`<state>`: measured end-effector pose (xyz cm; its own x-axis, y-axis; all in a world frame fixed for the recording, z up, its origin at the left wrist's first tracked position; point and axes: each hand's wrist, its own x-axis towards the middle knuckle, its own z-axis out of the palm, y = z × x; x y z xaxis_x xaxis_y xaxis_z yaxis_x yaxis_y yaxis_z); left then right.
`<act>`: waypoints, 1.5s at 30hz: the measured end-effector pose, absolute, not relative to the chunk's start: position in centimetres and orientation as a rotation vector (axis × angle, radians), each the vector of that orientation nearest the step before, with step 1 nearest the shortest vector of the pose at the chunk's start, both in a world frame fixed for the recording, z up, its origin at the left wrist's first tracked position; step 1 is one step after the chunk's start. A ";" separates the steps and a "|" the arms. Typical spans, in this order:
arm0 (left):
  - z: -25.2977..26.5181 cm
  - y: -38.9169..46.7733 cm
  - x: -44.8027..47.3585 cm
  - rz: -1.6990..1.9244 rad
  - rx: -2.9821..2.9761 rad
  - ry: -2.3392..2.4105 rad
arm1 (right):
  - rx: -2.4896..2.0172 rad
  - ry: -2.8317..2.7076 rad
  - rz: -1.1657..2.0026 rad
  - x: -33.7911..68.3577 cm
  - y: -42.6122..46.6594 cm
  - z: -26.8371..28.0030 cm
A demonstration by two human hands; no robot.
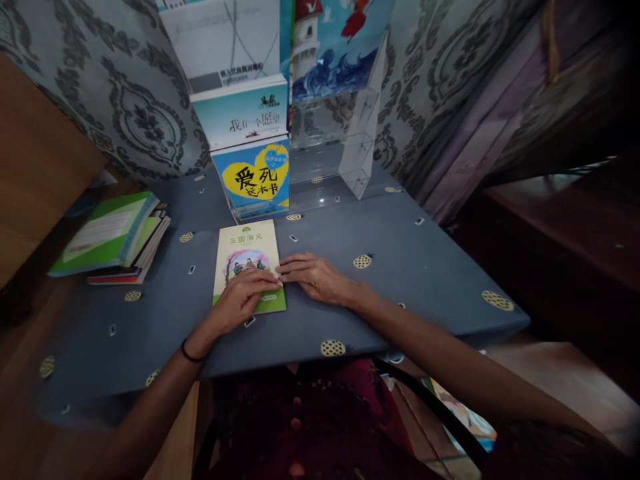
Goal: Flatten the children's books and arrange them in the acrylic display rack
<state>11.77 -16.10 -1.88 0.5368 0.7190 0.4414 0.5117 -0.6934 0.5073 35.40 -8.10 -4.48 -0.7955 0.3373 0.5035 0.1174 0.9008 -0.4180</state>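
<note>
Left hand (243,293): fingers together, laid over the cover of the pale-yellow book (247,248), closed and flat on the bench (340,300). Right hand (317,277): fingers extended, together, at the book's right edge; not clamped, contact uncertain. Progress, judged: front row of the clear rack (363,143) filled at left; this book unopened, not racked.

Readable, near to far: 三国演义 under the hands; 爱死这本书 on the blue-and-yellow book (255,180); 我有一个愿望 on the teal book (245,117); white booklet (225,40), only partly legible.
</note>
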 end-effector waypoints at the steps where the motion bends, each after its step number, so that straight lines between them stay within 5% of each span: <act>1: -1.8 -16.1 11.8 0.917 2.470 1.004 | -0.326 -2.468 0.498 35.4 -8.1 -4.5; 45: -0.5 -19.2 12.7 0.674 2.839 0.984 | -0.290 -2.553 0.508 36.3 -11.0 -3.6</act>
